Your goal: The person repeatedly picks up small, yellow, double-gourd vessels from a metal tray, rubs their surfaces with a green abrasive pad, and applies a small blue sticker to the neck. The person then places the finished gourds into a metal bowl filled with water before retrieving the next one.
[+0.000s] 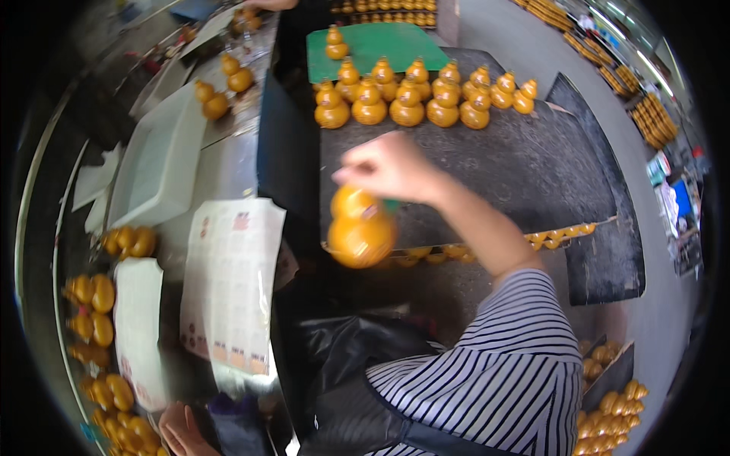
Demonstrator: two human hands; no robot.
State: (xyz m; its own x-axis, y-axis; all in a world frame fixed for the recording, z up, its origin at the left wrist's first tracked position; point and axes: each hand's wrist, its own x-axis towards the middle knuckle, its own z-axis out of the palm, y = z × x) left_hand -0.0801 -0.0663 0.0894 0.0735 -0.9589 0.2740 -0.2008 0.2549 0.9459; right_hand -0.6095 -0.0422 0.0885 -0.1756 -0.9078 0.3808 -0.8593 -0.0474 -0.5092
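My right hand [391, 169] is pinched round the narrow top of a glossy orange-yellow bottle gourd [363, 235], which hangs in the air in front of me, slightly blurred. Beyond it, similar gourds [407, 106] stand upright in rows on a black board [487, 159]. At the lower left edge my left hand [185, 432] shows only in part, its fingers loosely stretched with no object visible in them. It is beside a dark blue cloth [237, 425] and a printed sheet [141, 330], close to several gourds [125, 433] lying along the table's left side.
A green mat [380, 49] carries one gourd at the back. On the left table are a white plastic tub [156, 163], a larger printed sheet [232, 281] and two gourds [237, 74]. More gourds [612, 418] are stacked at the lower right. Another person's arm [270, 4] shows at the top.
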